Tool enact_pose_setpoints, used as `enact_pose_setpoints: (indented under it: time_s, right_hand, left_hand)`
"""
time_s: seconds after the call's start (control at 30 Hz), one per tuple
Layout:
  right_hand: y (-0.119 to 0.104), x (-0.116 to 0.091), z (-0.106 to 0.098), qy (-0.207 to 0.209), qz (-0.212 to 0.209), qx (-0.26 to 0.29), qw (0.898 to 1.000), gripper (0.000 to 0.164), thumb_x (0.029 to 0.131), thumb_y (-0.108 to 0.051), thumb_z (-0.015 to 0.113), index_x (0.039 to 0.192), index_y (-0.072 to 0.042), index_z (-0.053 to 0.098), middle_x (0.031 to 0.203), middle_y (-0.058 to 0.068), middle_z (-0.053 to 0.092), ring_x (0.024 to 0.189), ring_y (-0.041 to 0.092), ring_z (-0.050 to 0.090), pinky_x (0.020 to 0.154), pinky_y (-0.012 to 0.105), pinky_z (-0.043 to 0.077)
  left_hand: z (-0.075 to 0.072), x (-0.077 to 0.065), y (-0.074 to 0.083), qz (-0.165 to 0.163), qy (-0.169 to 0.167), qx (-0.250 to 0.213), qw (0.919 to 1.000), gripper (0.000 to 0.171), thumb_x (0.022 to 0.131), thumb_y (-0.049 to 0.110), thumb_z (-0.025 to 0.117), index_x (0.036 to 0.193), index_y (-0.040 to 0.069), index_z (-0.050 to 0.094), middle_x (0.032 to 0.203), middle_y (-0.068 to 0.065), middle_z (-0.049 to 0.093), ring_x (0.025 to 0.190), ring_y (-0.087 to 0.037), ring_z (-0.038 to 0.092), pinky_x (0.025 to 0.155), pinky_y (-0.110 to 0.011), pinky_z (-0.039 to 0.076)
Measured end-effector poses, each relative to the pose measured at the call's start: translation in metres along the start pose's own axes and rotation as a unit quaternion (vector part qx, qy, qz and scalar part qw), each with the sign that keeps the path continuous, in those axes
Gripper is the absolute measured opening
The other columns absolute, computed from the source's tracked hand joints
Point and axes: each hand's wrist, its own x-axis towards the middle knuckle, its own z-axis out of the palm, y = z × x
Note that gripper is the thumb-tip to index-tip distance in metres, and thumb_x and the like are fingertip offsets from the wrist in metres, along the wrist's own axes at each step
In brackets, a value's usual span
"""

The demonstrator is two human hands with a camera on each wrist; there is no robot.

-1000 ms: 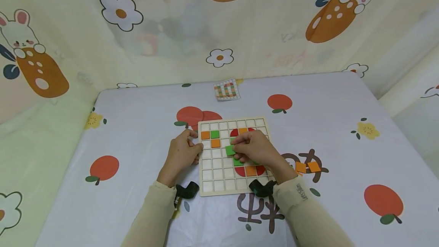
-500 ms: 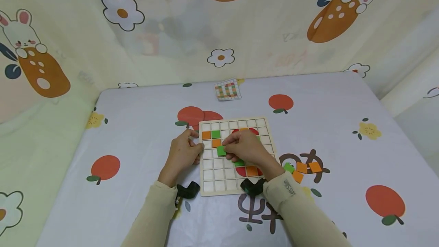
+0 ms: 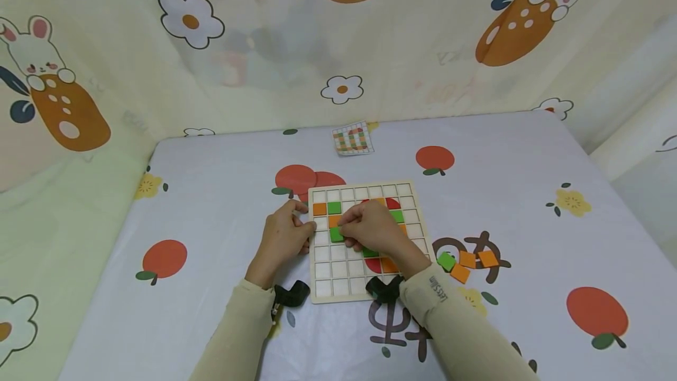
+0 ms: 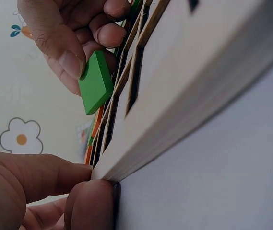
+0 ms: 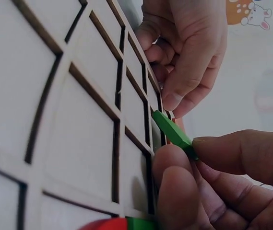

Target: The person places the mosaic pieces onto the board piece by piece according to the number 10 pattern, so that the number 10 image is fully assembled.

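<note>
My right hand (image 3: 372,228) pinches a green square tile (image 4: 96,82) between thumb and fingers, tilted over the left part of the wooden grid board (image 3: 322,288). In the right wrist view the tile's lower edge is right at a cell's frame. Just above it on the board lies an orange tile (image 3: 334,221), with a green tile (image 3: 334,207) and another orange tile (image 3: 319,209) in the row beyond. My left hand (image 3: 282,237) grips the board's left edge between thumb and finger. Red, orange and green pieces on the board's right side are partly hidden by my right hand.
Right of the board lie a loose green tile (image 3: 446,261) and several orange tiles (image 3: 460,273). A small printed pattern card (image 3: 352,139) lies behind the board, near the far edge of the table. A patterned cloth covers the table (image 3: 222,193).
My right hand has moved left across the board with the green tile, then lowered it toward the cell below the orange tile. The left hand has kept its grip on the board.
</note>
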Motion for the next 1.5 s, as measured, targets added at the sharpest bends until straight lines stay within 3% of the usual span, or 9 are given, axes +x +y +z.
enact_pose_setpoints:
  time_s: [0.43, 0.7, 1.0, 1.2, 1.5]
  right_hand:
    - [-0.002, -0.002, 0.003, 0.013, 0.006, -0.023, 1.000, 0.005, 0.094, -0.009, 0.075, 0.095, -0.005, 0.076, 0.073, 0.009, 0.069, 0.057, 0.017, 0.061, 0.053, 0.023, 0.054]
    - [0.008, -0.007, -0.007, 0.011, -0.032, -0.002, 0.999, 0.010, 0.097, -0.010, 0.072, 0.102, -0.003, 0.076, 0.080, 0.011, 0.070, 0.063, 0.020, 0.063, 0.058, 0.027, 0.055]
    - [0.031, -0.047, -0.059, 0.075, -0.047, -0.026, 0.996, 0.022, 0.097, -0.015, 0.071, 0.114, -0.001, 0.075, 0.091, 0.015, 0.071, 0.074, 0.026, 0.064, 0.058, 0.029, 0.055]
    - [0.060, -0.080, -0.099, 0.139, -0.002, -0.048, 0.989, 0.030, 0.100, -0.022, 0.069, 0.120, 0.000, 0.072, 0.098, 0.014, 0.073, 0.078, 0.024, 0.066, 0.061, 0.029, 0.056]
    - [0.109, -0.118, -0.143, 0.205, 0.073, -0.059, 0.974, 0.043, 0.099, -0.033, 0.072, 0.122, 0.003, 0.070, 0.085, 0.002, 0.073, 0.066, 0.017, 0.063, 0.053, 0.028, 0.050]
  left_hand:
    - [0.000, 0.000, 0.000, -0.003, 0.000, 0.002, 1.0000, 0.029, 0.096, 0.010, 0.070, 0.123, 0.005, 0.060, 0.075, -0.009, 0.059, 0.047, -0.016, 0.061, 0.048, -0.026, 0.054]
    - [0.001, 0.000, 0.000, -0.004, 0.000, 0.000, 1.0000, 0.030, 0.096, 0.011, 0.071, 0.124, 0.005, 0.061, 0.075, -0.009, 0.058, 0.047, -0.017, 0.061, 0.048, -0.026, 0.054]
    - [0.000, -0.001, 0.003, -0.012, -0.001, 0.001, 0.9999, 0.030, 0.096, 0.012, 0.072, 0.123, 0.005, 0.061, 0.076, -0.010, 0.058, 0.048, -0.018, 0.061, 0.048, -0.025, 0.053]
    - [-0.001, -0.001, 0.003, -0.015, 0.002, 0.002, 0.9999, 0.030, 0.096, 0.012, 0.072, 0.123, 0.005, 0.061, 0.077, -0.010, 0.058, 0.048, -0.018, 0.061, 0.048, -0.025, 0.053]
    - [0.000, -0.002, 0.003, -0.012, 0.002, 0.005, 0.9999, 0.030, 0.096, 0.011, 0.072, 0.124, 0.004, 0.061, 0.077, -0.010, 0.057, 0.047, -0.017, 0.061, 0.048, -0.024, 0.053]
